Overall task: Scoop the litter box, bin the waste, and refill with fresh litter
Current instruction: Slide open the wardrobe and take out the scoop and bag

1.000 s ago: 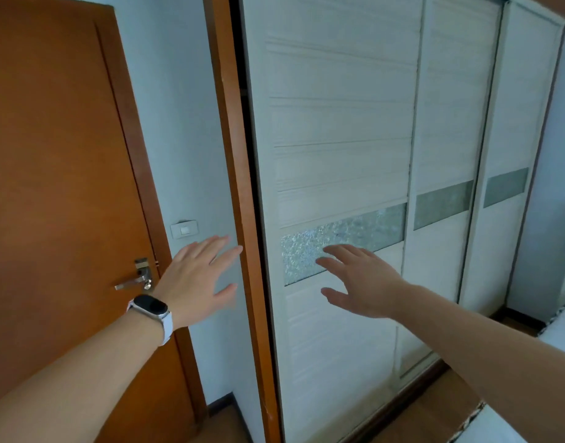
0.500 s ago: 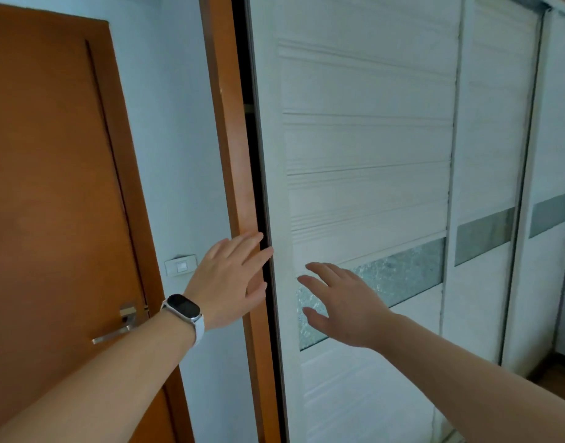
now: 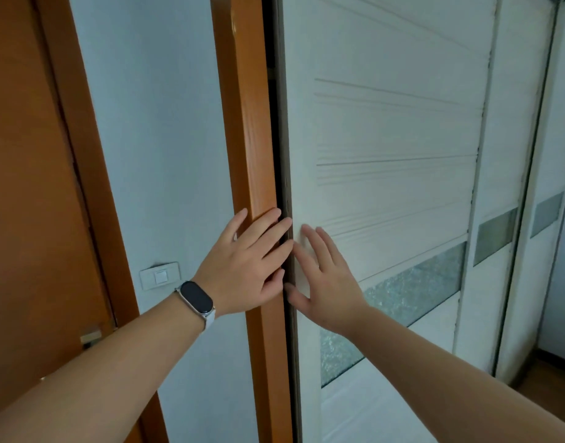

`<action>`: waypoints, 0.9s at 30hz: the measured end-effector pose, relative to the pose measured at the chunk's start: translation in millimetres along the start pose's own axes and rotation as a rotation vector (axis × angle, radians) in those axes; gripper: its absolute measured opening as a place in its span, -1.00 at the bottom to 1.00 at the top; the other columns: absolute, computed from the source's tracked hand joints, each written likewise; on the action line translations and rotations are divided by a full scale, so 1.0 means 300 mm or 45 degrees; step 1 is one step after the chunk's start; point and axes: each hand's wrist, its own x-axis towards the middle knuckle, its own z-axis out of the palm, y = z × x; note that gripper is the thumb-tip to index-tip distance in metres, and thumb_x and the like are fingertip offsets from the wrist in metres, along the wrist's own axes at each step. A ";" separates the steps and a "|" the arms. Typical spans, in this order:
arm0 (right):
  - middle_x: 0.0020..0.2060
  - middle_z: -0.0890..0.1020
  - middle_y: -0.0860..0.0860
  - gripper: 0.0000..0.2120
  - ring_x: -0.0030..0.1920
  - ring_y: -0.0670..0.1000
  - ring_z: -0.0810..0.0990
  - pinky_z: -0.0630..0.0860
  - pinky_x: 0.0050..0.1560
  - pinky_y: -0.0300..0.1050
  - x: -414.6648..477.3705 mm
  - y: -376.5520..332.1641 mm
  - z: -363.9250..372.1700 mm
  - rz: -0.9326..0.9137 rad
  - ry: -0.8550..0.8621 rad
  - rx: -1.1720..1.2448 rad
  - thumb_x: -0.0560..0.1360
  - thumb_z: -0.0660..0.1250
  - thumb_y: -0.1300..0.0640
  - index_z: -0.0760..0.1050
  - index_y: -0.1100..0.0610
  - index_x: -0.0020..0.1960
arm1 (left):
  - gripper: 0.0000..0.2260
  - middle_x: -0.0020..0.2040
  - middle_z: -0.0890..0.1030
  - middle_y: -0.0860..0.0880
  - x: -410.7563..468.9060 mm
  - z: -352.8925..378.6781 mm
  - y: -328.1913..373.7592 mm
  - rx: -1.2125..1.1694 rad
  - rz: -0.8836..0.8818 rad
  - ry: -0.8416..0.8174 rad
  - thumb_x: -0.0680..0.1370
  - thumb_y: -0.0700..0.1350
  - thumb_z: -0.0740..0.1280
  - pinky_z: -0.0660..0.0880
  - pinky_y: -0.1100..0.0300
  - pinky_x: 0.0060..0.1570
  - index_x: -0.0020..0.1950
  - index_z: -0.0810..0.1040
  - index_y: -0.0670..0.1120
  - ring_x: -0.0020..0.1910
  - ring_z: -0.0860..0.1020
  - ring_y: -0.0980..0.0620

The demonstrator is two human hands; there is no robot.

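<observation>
Where the litter box is cannot be told from this view; both hands are at a white sliding door (image 3: 386, 139). The right hand (image 3: 326, 282) lies flat on the door near its left edge, fingers (image 3: 319, 247) straight and slightly spread, pointing to 11 o'clock and holding nothing; the thumb sits at the dark gap along the door's edge. At its 9 o'clock the left hand (image 3: 246, 266) rests across the orange wooden post (image 3: 252, 139), fingers (image 3: 268, 231) straight and fanned, their tips reaching that same gap. A band (image 3: 196, 297) with a dark screen is on the left wrist. At 9 o'clock of the left hand a white switch (image 3: 159, 276) sits on the pale wall (image 3: 163, 139). At 7 o'clock is the brown door (image 3: 25, 187) with its metal handle (image 3: 91, 335). A frosted glass strip (image 3: 415, 289) crosses the sliding door at 3 o'clock of the right hand.
</observation>
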 end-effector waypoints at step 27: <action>0.46 0.18 0.23 -0.36 0.48 0.32 0.12 0.22 0.37 0.32 -0.011 0.319 0.167 -0.138 0.341 -0.076 0.42 0.26 -0.04 0.19 0.02 0.46 | -0.69 0.18 0.63 -0.18 0.015 0.116 -0.039 0.071 0.129 0.264 0.41 -0.02 0.26 0.23 -0.32 0.32 -0.01 0.70 -0.13 0.31 0.43 -0.17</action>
